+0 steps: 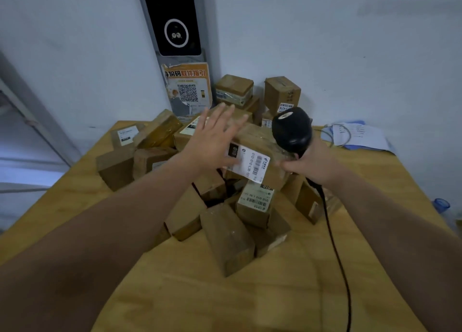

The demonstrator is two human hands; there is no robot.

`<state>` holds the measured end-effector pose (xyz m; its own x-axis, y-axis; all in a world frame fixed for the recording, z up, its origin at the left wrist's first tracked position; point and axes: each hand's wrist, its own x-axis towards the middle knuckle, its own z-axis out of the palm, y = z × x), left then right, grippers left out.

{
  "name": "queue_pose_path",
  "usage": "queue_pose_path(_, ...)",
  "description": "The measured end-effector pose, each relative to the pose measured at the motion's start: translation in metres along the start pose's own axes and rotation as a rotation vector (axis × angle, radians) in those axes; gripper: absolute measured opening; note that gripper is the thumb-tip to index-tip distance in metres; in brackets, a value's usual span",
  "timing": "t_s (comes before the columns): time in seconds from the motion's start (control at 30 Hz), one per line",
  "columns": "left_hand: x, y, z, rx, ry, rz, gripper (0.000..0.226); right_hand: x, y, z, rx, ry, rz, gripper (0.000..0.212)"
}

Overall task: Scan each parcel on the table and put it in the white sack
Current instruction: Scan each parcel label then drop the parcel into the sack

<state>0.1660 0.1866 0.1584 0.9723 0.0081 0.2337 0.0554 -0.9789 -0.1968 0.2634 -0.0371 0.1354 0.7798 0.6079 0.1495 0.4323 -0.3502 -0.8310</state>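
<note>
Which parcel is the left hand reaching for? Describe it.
On the wooden table sits a heap of brown boxes. The parcel lies on top, between the open left hand and the black scanner in the right hand. It alone sits highest, its long white barcode label wrapping over the near edge.

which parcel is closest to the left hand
The topmost parcel in the pile, with the big white barcode label on its near face, just left of the black scanner. The open left hand is spread over it; the others lie lower.

Bottom edge cuts off scanner cable point(334, 244); label point(250, 160) print too small.
</note>
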Motion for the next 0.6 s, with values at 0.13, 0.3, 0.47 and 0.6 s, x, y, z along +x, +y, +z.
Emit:
queue_pose_path(0.13, -0.026, -0.007, -0.015, -0.018, -0.150, 0.038, 0.114, -0.011, -0.032, 0.005, -0.104, -0.209, -0.176, 0.087)
queue_pose_path(0.3, -0.076, -0.013, -0.016, -0.529, -0.396, -0.210, 0.117, -0.024, -0.061, 0.032, 0.019, -0.221, -0.231, 0.081)
queue_pose_path(0.47, -0.127, -0.015, 0.004, -1.099, -0.077, -0.670, 0.093, -0.038, -0.073, 0.067, 0.408, 0.084, -0.035, 0.051)
queue_pose_path(0.6, -0.147, -0.003, 0.009, -1.447, 0.093, -0.846, 0.074, -0.051, -0.071, 0.109, 0.542, -0.008, 0.134, 0.051)
